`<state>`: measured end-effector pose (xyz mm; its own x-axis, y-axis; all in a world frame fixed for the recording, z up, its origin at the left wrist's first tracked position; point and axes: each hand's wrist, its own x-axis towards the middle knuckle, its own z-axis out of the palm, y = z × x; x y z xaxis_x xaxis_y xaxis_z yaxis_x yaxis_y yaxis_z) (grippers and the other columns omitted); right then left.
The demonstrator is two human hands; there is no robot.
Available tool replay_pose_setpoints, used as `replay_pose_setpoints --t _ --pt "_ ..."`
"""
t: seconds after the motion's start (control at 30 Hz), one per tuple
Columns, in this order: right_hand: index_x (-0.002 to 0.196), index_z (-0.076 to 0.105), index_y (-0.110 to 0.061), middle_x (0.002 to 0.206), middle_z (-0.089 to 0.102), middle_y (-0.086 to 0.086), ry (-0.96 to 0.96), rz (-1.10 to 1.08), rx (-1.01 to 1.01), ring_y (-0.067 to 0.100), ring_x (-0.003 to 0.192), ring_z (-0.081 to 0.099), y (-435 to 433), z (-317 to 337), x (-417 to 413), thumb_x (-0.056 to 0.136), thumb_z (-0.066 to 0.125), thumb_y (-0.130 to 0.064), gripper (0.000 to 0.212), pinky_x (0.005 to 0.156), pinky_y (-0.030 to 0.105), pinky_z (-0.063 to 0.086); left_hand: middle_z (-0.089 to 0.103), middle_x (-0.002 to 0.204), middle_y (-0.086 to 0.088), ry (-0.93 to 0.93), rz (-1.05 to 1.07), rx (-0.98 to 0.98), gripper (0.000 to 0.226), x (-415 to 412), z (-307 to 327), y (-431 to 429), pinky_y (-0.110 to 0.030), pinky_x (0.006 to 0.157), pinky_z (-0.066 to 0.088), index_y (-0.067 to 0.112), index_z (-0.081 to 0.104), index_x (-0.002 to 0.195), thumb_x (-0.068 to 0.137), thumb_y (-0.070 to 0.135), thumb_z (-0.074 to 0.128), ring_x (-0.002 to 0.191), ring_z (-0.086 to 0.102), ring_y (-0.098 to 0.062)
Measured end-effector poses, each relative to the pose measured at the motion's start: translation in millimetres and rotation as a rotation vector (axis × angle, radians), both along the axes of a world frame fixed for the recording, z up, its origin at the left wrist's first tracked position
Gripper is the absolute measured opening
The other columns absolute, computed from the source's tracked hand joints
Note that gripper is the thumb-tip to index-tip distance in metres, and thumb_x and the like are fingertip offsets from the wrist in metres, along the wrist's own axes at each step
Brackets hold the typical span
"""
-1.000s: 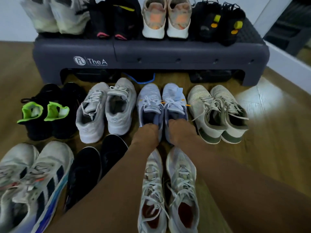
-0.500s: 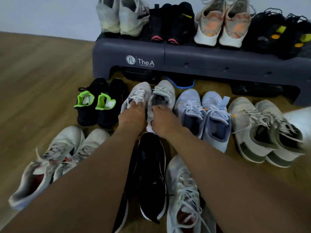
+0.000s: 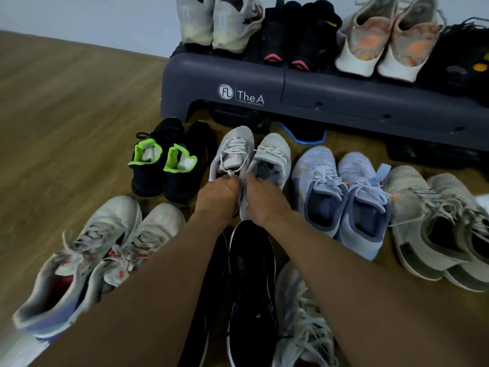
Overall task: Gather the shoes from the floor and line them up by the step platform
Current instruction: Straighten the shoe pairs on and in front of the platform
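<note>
Down on the floor [image 3: 66, 115], seen from the head camera, the grey shoes [image 3: 235, 152] sit in the row just in front of the step platform [image 3: 291, 96]. They are between the black shoes with green inside [image 3: 169, 165] on the left and the blue shoes [image 3: 341, 192] on the right. The left hand [image 3: 215, 197] holds the heel of the left grey shoe, and the right hand [image 3: 264, 202] holds the heel of the right one, with fingers curled over the back edges. I think the job now is to set this pair straight in the row. To do it well, slide both shoes at once so they stay side by side, toes pointing at the platform. Their heels should end up level with the heels next door. Go slow, so the neighbours do not get bumped. A loose lace [image 3: 230, 172] hangs by the left hand, and it may help to tuck it in. Nearer, the plain black shoes [image 3: 251, 274] and the white shoes [image 3: 100, 247] on the near left look like they need lining up too.
</note>
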<state>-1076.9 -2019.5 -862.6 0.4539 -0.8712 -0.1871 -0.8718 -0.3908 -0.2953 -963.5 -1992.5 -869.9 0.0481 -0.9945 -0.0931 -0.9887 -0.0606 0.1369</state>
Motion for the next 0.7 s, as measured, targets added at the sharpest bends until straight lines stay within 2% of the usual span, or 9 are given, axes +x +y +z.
replay_pose_setpoints --t 0.2,0.4,0.53,0.7 --pt "0.123 0.039 -0.008 0.11 0.06 0.016 -0.069 0.035 0.086 0.035 0.097 0.058 -2.3 8.2 -12.8 0.085 0.055 -0.008 0.041 0.065 0.034 0.035 0.06 0.116 -0.011 0.039 -0.004 -0.051 0.033 0.2 1.9 8.3 -0.04 0.075 0.047 0.012 0.055 0.121 0.09 0.019 0.048 0.099 0.061 -0.04" --pt "0.128 0.037 -0.007 0.122 0.057 0.017 -0.005 -0.003 0.096 0.035 0.109 0.055 2.0 11.7 -4.8 0.088 0.053 -0.009 0.043 0.071 0.037 0.04 0.055 0.123 -0.015 0.129 0.064 0.056 0.034 0.5 13.1 12.5 -0.043 0.081 0.045 0.009 0.052 0.122 0.089 0.014 0.049 0.105 0.056 -0.044" --pt "0.131 0.043 -0.011 0.133 0.045 0.013 0.095 -0.003 0.004 0.033 0.122 0.041 5.2 34.8 4.0 0.089 0.055 -0.019 0.045 0.089 0.045 0.043 0.052 0.128 -0.013 0.185 0.055 0.06 0.043 1.2 29.9 19.4 -0.044 0.084 0.049 0.015 0.05 0.128 0.085 0.015 0.051 0.108 0.057 -0.041" --pt "0.128 0.047 -0.014 0.131 0.047 0.011 -0.014 0.084 -0.11 0.034 0.123 0.044 17.3 65.7 30.3 0.088 0.056 -0.021 0.041 0.091 0.048 0.044 0.05 0.119 -0.015 0.173 0.167 0.027 0.034 29.8 64.9 21.8 -0.049 0.084 0.049 0.014 0.05 0.122 0.089 0.02 0.054 0.105 0.057 -0.041"
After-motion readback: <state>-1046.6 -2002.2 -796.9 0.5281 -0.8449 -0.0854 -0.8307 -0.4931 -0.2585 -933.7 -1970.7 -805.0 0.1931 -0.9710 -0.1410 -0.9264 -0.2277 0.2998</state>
